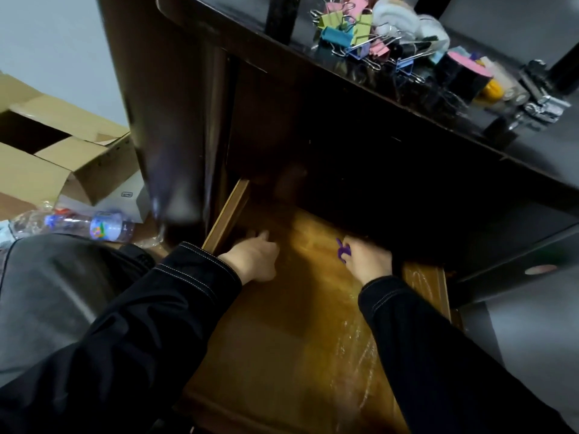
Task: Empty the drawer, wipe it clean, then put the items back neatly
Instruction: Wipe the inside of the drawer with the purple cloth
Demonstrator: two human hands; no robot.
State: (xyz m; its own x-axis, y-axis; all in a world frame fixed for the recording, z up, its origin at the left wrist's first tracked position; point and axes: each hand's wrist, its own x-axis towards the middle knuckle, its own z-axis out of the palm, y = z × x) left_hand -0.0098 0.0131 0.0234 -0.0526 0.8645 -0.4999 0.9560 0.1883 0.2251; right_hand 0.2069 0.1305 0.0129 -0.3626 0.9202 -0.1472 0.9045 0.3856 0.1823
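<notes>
Under the desk: the drawer is pulled out toward you, its back part in shadow.
Your left hand: inside the drawer by its left wall, fingers stretched toward the back, nothing seen in them.
Your right hand: inside the drawer near its right wall, fingers curled round a small purple piece.
On the desk top: a heap of coloured binder clips, a white cloth just behind it.
</notes>
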